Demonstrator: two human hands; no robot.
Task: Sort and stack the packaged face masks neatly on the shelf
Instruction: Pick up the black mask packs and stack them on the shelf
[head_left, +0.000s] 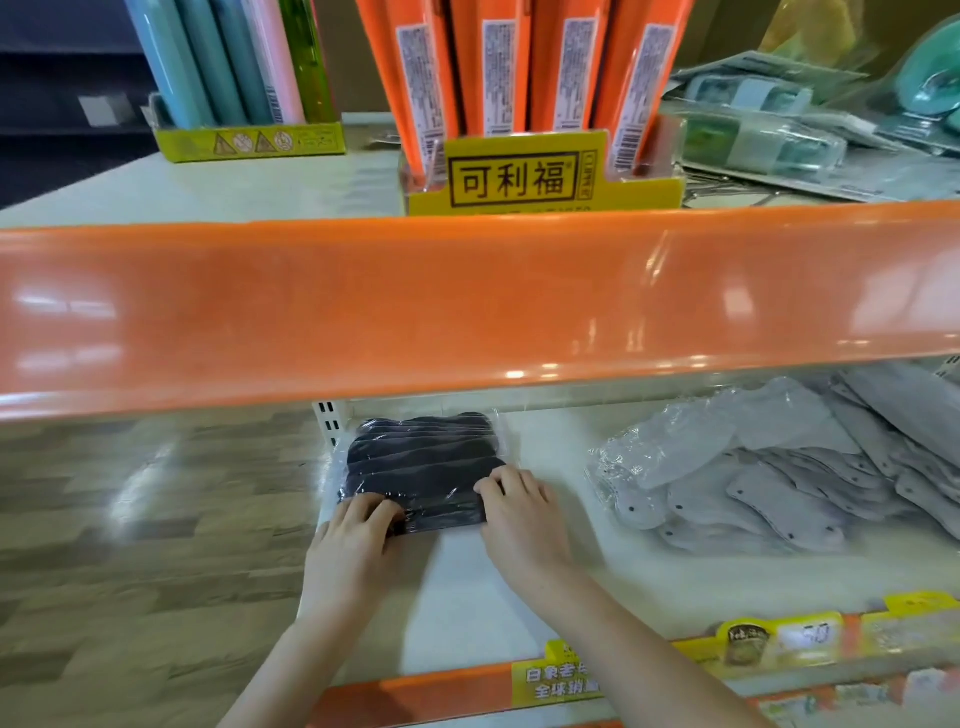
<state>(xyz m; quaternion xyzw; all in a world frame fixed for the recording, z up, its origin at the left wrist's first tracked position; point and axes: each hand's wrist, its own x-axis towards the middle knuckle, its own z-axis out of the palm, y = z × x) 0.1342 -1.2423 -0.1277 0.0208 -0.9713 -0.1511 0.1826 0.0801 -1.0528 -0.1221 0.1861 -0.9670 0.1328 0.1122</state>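
Reaching under the upper shelf's glossy orange front rail (467, 306), both hands work at a clear-wrapped pack of dark face masks (421, 467) that lies flat on the white lower shelf (519, 613), at its left end, just beside the slotted white upright (328, 423). The left hand (350, 540) has its fingers curled down onto the pack's near left corner, pinching the plastic wrap there. The right hand (519, 512) has its fingers bent over the pack's near right edge, gripping it on that side. The pack sits between the two hands, its far edge towards the back of the shelf.

Further right on the same shelf, apart from the dark pack, a loose heap of grey face masks in clear bags (769, 478) spreads out, overlapping at different angles. Yellow price labels (779, 636) sit along the shelf's front edge. On the upper shelf stand a yellow display box (540, 179) of tall orange packets, a smaller yellow-green box (249, 140) of pastel tubes to the left, and flat green-and-clear packages (769, 130) piled to the right. Wood-patterned floor (130, 519) shows at left.
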